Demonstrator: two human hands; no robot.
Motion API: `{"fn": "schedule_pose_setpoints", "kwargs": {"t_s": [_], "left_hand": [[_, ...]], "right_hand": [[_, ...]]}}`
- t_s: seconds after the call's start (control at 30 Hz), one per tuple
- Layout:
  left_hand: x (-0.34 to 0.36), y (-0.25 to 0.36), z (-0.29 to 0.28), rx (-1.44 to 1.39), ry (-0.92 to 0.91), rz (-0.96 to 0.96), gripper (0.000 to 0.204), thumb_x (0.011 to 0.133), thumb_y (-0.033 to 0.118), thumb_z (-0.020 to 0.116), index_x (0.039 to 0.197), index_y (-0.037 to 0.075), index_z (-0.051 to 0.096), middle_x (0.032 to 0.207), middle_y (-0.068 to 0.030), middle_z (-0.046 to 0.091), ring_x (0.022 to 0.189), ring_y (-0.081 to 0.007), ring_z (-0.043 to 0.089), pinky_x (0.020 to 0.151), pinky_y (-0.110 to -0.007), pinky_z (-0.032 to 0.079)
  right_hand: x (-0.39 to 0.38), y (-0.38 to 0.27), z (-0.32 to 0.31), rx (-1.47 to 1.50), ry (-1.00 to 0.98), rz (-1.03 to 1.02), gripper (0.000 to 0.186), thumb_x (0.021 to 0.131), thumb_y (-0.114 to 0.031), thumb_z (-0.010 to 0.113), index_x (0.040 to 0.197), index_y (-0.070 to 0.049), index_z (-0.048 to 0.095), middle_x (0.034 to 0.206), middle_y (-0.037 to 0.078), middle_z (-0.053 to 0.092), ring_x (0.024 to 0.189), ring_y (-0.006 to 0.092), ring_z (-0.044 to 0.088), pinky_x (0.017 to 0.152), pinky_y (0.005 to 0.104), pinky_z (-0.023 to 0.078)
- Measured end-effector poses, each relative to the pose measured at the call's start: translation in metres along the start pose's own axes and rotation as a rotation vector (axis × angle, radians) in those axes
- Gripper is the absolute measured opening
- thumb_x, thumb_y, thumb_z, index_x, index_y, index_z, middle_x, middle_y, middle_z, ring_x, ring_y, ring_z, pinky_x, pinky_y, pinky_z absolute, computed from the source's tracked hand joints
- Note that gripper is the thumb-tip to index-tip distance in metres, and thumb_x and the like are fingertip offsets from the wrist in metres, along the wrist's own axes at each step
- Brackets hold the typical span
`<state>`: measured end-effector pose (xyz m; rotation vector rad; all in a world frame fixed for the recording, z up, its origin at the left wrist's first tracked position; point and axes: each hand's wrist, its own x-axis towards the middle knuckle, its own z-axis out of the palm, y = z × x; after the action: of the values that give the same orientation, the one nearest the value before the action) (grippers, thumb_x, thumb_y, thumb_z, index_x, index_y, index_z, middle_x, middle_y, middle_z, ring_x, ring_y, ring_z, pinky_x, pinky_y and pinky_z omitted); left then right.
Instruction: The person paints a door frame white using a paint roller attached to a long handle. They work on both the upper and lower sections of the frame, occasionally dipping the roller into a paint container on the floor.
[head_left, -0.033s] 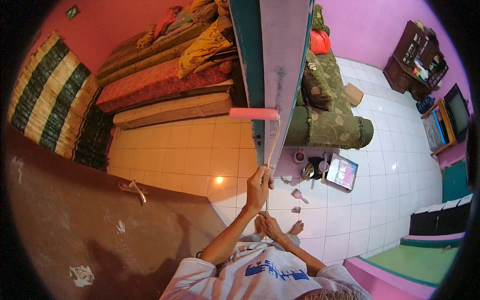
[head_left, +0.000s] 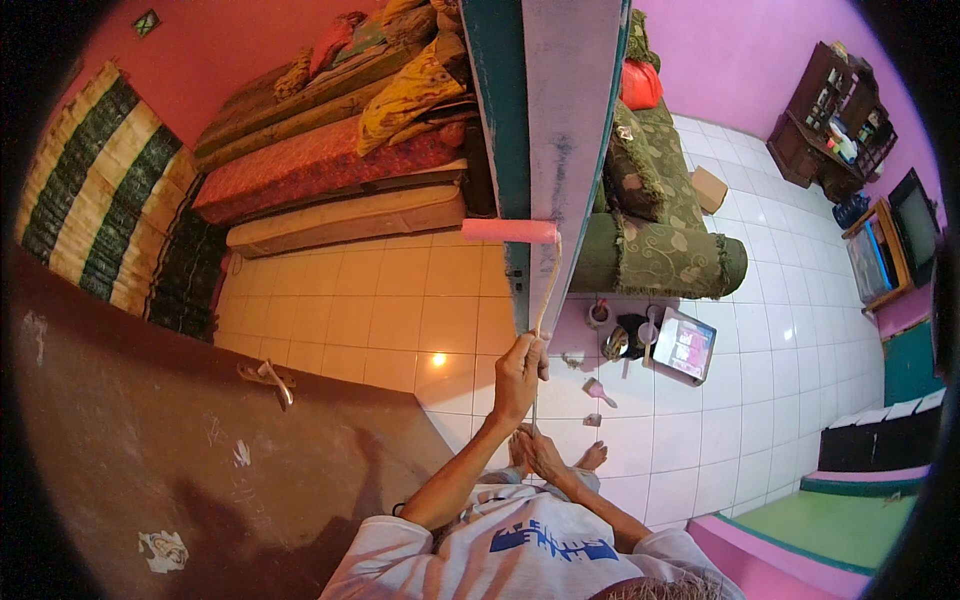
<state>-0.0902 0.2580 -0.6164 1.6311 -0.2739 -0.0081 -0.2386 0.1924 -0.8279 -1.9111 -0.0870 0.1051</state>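
A paint roller (head_left: 510, 231) with a pink sleeve and a thin bent wire reaches up in front of me. Its sleeve lies across the wall end (head_left: 573, 110), a narrow upright strip of pale lilac with dark patches and teal edges. The sleeve's left part sticks out past the strip. My left hand (head_left: 519, 375) is wrapped round the handle below the wire. Lower down, close to my body, my right hand (head_left: 542, 455) grips the same handle near its bottom. Fingers of both hands are closed.
A paint tray (head_left: 684, 345), a small pail (head_left: 598, 314) and a paintbrush (head_left: 599, 392) sit on the white tiles at right. Beyond them is a green patterned sofa (head_left: 680, 252). A brown door (head_left: 200, 440) stands at left, with stacked mattresses (head_left: 345, 215) behind it.
The roller's sleeve sits very slightly lower on the wall end. Both hands hold the same grip.
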Motion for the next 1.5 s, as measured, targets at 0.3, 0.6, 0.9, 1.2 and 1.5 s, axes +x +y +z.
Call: {"fn": "schedule_pose_setpoints", "kwargs": {"t_s": [0.3, 0.6, 0.9, 1.2, 1.5], "left_hand": [[0.031, 0.089, -0.004, -0.024, -0.050, 0.185, 0.021, 0.104, 0.013, 0.048, 0.113, 0.000, 0.061, 0.064, -0.0013, 0.050, 0.054, -0.0078, 0.049, 0.050, -0.024, 0.043], [0.027, 0.055, -0.001, -0.022, -0.049, 0.042, 0.022, 0.105, 0.017, 0.048, 0.111, 0.000, 0.061, 0.063, -0.0007, 0.049, 0.054, -0.0076, 0.048, 0.050, -0.025, 0.043], [-0.008, -0.019, 0.006, -0.001, -0.024, -0.086, 0.025, 0.105, 0.020, 0.048, 0.108, 0.000, 0.061, 0.063, -0.0008, 0.049, 0.054, -0.0086, 0.049, 0.051, -0.026, 0.043], [-0.031, -0.064, 0.015, 0.003, -0.038, -0.210, 0.025, 0.106, 0.021, 0.046, 0.109, 0.000, 0.060, 0.063, -0.0014, 0.050, 0.056, -0.0092, 0.050, 0.053, -0.026, 0.046], [-0.037, -0.034, 0.020, 0.023, -0.021, -0.069, 0.021, 0.104, 0.014, 0.050, 0.110, -0.002, 0.061, 0.064, -0.0021, 0.051, 0.056, -0.0097, 0.052, 0.053, -0.026, 0.047]], "right_hand": [[0.048, -0.097, -0.058, -0.026, -0.008, 0.140, 0.030, 0.102, -0.018, 0.042, 0.129, -0.007, 0.048, 0.075, 0.011, 0.058, 0.069, 0.0308, 0.060, 0.065, 0.0433, 0.048], [0.027, -0.067, -0.038, 0.048, -0.017, 0.129, 0.027, 0.103, -0.018, 0.039, 0.127, -0.007, 0.047, 0.070, 0.011, 0.055, 0.065, 0.0326, 0.057, 0.063, 0.0459, 0.046], [-0.017, 0.017, 0.010, 0.090, -0.050, 0.170, 0.024, 0.098, -0.007, 0.045, 0.119, 0.003, 0.050, 0.121, 0.033, 0.047, 0.111, 0.0495, 0.047, 0.092, 0.0485, 0.044], [-0.041, 0.039, 0.007, 0.086, -0.255, 0.338, 0.051, 0.100, -0.012, 0.044, 0.146, 0.000, 0.025, 0.144, 0.031, 0.022, 0.123, 0.0432, 0.046, 0.095, 0.0449, 0.047], [-0.039, 0.033, 0.003, 0.028, -0.125, 0.194, 0.034, 0.104, -0.021, 0.042, 0.126, 0.003, 0.048, 0.097, 0.026, 0.064, 0.084, 0.0408, 0.063, 0.074, 0.0436, 0.051]]}}
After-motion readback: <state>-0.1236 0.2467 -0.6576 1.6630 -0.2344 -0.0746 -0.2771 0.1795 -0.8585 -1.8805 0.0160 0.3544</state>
